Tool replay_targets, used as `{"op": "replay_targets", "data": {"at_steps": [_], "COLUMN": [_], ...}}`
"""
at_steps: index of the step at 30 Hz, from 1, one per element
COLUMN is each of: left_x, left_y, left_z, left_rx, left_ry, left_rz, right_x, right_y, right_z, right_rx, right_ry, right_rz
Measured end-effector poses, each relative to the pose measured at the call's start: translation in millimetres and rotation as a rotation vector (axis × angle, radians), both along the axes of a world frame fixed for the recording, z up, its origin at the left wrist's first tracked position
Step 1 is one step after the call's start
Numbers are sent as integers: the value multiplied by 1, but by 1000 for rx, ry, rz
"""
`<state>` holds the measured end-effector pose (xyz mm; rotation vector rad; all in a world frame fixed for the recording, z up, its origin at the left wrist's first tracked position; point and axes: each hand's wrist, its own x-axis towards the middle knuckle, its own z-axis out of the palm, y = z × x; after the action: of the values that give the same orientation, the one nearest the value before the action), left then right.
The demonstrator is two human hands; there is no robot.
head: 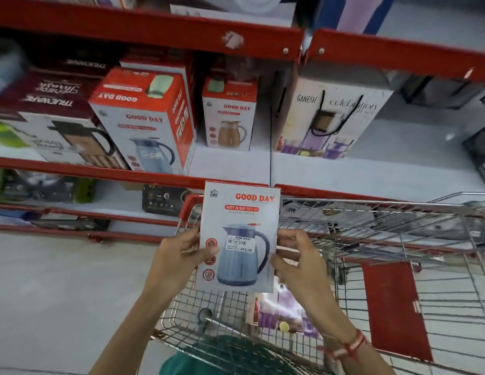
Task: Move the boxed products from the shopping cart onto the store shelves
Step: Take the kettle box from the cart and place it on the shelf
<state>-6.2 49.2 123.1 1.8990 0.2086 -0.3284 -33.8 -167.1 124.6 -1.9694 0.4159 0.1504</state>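
Observation:
I hold a white Good Day box (240, 212) picturing a blue jug upright above the wire shopping cart (371, 239). My left hand (179, 255) grips its left edge and my right hand (295, 255) grips its right edge. The box hangs just below the front lip of the middle shelf (230, 163), whose white board is bare between a small Good Day box (229, 115) and the shelf's front edge. Down in the cart lies another box (284, 312) with purple print, partly hidden by the held box and my right wrist.
On the middle shelf stand a large red-and-white Good Day box (146, 117), dark Trueware boxes (46, 104) at left and a Ganesh Celebration box (330, 120) at right. Red shelf rails run above and below. The cart's red flap (393, 307) hangs at right. Grey floor lies at left.

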Motion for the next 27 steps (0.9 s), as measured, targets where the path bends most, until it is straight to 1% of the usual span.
{"op": "replay_targets", "data": {"at_steps": [5, 8, 10, 13, 16, 18, 22, 27], "left_x": [44, 87, 117, 160, 193, 208, 223, 235], "left_y": [4, 0, -7, -17, -24, -25, -22, -20], "left_z": [-3, -2, 1, -1, -15, -28, -52, -61], "left_rx": [-36, -25, 51, 209, 296, 298, 367, 439], "left_ry": [-117, -192, -281, -391, -396, -351, -310, -317], "left_rz": [-9, 24, 50, 110, 154, 160, 147, 105], "right_x": [47, 90, 118, 159, 194, 209, 224, 235], "right_y": [4, 10, 16, 26, 31, 32, 32, 30], "right_z": [10, 13, 9, -3, -20, -33, -57, -73], "right_rx": [84, -21, -82, -98, -83, -96, -142, -205], "right_ry": [-45, -152, -236, -326, -357, -360, -329, -324], "right_rz": [-107, -83, -94, -149, -163, -155, -127, -125]}}
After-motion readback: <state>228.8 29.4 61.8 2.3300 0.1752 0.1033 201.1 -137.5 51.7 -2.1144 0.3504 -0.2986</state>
